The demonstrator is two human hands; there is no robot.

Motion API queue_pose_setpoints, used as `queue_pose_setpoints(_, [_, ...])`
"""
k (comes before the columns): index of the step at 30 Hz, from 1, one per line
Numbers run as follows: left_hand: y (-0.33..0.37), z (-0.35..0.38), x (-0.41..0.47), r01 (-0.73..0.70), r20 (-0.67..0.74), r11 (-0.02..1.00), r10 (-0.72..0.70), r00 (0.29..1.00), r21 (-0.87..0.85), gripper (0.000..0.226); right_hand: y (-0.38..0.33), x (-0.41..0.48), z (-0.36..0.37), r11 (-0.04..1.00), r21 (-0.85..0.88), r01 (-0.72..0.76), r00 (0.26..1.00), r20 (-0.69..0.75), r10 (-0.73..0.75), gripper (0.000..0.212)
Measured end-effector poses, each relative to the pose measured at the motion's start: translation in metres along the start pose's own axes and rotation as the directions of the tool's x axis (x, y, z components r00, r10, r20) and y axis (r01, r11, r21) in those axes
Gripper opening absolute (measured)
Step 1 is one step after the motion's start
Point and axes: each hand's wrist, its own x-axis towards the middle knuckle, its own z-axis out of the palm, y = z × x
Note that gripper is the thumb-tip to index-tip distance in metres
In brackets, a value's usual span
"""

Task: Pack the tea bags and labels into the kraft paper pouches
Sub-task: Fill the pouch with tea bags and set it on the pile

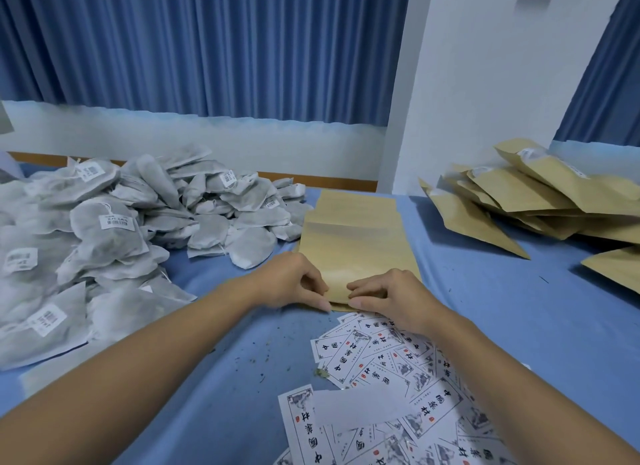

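Pouch stack [353, 243] | near edge pinched by left hand [294, 284], right hand [384, 296]

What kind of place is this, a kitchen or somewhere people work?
Probably a small packing workroom. A blue-covered table holds a heap of grey-white mesh tea bags, a stack of flat brown kraft paper pouches and scattered white printed labels.
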Motion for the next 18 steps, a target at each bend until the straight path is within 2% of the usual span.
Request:
queue_pose_setpoints(3, [-0.005, -0.003, 0.003, 0.008, 0.03, 1.0, -0.008, 1.0, -0.013, 0.036, 0.002, 0.002, -0.001, 0.995, 0.09, -0.031, 1.0, 0.001, 0.032, 0.02])
queue_pose_setpoints(7, [-0.01, -0.007, 0.006, 0.033, 0.055, 0.994, -0.027, 0.998, -0.108, 0.037, 0.004, 0.004, -0.003, 0.991, 0.122, -0.051, 0.999, 0.006, 0.051, 0.029])
queue_pose_setpoints(12, [-0.012, -0.006, 0.003, 0.039, 0.086, 0.996, -0.033, 0.996, -0.078, 0.06, 0.005, 0.006, -0.004, 0.99, 0.132, -0.049, 0.999, 0.019, 0.046, 0.032])
queue_pose_setpoints(16, [-0.013, -0.005, 0.0, 0.009, 0.059, 0.998, -0.006, 0.998, -0.055, 0.047, 0.002, 0.005, -0.006, 0.99, 0.129, -0.051, 0.999, 0.018, 0.049, 0.024])
queue_pose_setpoints(18, [-0.013, -0.005, 0.0, -0.002, 0.041, 0.998, 0.005, 0.999, -0.07, 0.037, 0.0, 0.003, -0.004, 0.998, 0.063, -0.022, 1.0, -0.008, 0.023, 0.019])
